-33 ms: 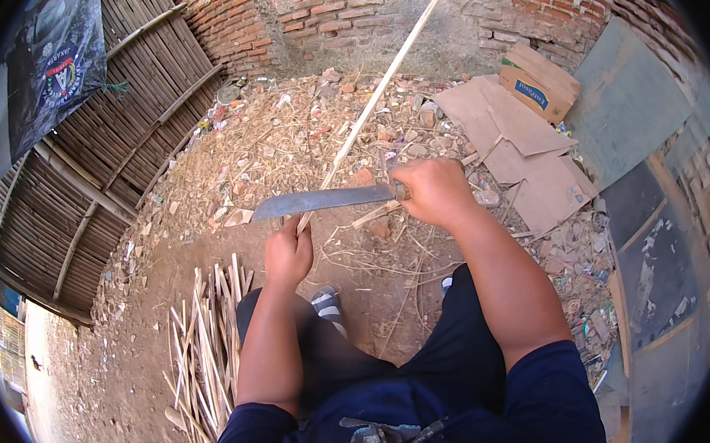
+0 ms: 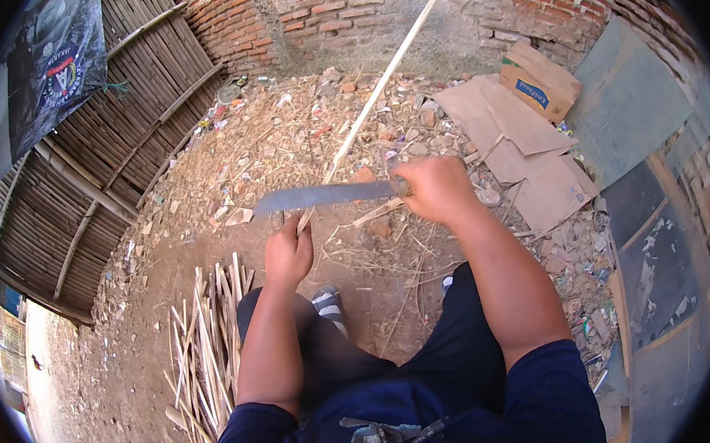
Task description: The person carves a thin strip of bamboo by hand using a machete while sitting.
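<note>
A long, pale bamboo strip (image 2: 383, 79) slants away from me toward the brick wall. My left hand (image 2: 288, 254) is closed round its near end, in front of my left knee. My right hand (image 2: 438, 188) is closed round the handle of a machete (image 2: 328, 197). The broad grey blade points left and crosses the strip just beyond my left fingers, hiding a short part of it. Whether the edge bites into the strip, I cannot tell. Beside my left leg lies a pile of split bamboo strips (image 2: 208, 343).
Rubble and dry shavings (image 2: 253, 144) cover the ground ahead. A bamboo slat wall (image 2: 146, 83) with a hanging banner (image 2: 61, 61) stands at left. The brick wall (image 2: 336, 14) closes the far side. At right are flattened cardboard (image 2: 494, 120), a cardboard box (image 2: 537, 86) and leaning boards (image 2: 635, 97).
The machete and my right hand have shifted very slightly up and to the right. My left hand and the bamboo strip look unmoved.
</note>
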The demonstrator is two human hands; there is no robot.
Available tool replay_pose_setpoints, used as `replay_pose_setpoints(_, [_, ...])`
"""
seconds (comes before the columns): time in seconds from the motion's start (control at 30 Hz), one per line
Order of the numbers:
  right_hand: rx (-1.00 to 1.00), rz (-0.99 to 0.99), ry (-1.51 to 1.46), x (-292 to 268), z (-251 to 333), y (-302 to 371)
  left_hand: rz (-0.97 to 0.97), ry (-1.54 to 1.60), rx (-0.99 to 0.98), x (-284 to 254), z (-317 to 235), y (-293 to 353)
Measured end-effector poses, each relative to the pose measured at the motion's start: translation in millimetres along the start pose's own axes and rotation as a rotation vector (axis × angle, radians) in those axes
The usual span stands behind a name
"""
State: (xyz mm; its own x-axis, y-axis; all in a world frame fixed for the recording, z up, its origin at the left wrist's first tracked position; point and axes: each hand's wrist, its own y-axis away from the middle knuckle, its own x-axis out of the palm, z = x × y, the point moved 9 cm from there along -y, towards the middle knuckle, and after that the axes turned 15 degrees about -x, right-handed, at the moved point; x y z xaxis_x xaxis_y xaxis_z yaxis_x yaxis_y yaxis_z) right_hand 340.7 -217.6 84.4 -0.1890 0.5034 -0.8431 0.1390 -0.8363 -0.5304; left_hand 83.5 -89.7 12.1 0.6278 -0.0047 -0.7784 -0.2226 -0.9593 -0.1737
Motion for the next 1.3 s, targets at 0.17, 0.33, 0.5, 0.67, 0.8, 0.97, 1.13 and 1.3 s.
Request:
replay_pose_setpoints(0.17, [0.291,-0.13,-0.026,-23.7,-51.2,13.6,-0.016,-0.006,0.02,-3.3,1.1,3.3])
replay_pose_setpoints(0.33, [0.317,-0.187,-0.023,-31.8,-62.4,22.2,0.017,-0.001,0.039,0.5,-7.2,5.2])
replay_pose_setpoints(0.5, [0.025,-0.066,-0.029,-8.7,-16.2,7.0,0.004,0.018,0.007,-1.8,-9.0,4.4])
replay_pose_setpoints(0.67, [-0.022,-0.046,-0.052,-0.2,0.0,-2.1,-0.007,0.017,-0.005,-3.0,-1.0,1.4])
replay_pose_setpoints(0.8, [0.292,-0.096,-0.098,-19.4,-44.9,6.9,0.017,-0.013,-0.024,-8.4,-1.8,1.7])
replay_pose_setpoints(0.97, [0.429,-0.274,-0.074,-32.5,-74.6,27.0,-0.022,0.004,0.025,-5.1,-4.2,4.3])
replay_pose_setpoints(1.13, [0.181,-0.084,-0.052,-13.1,-33.6,15.6,-0.01,-0.006,0.036,1.5,-7.4,4.0])
replay_pose_setpoints(1.3, [-0.032,-0.04,-0.028,0.6,8.5,1.0,-0.012,0.022,0.022,-1.5,-5.4,4.4])
